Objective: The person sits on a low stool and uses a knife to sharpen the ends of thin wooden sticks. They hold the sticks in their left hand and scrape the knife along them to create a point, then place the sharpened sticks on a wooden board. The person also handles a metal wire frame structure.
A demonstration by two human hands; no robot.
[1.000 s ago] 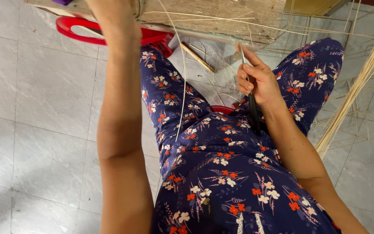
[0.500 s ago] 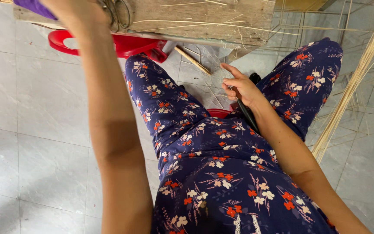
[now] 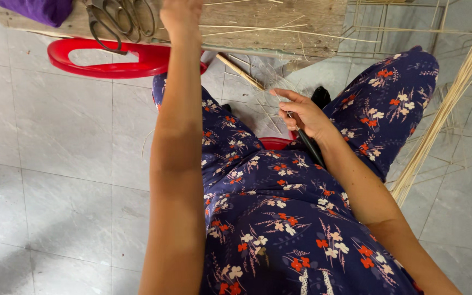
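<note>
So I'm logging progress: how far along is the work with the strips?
Done: thin split strips already lie on the wooden board. In hand: the right hand grips a dark-handled knife; the left hand reaches to the board. Left: a bundle of uncut stalks.

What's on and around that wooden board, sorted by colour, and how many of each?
Purple: 1, a cloth bundle
Red: 1, a plastic stool
Grey metal: 1, scissors
Brown: 1, the wooden board
Pale straw: 1, a bundle of thin strips
Total: 5
</note>
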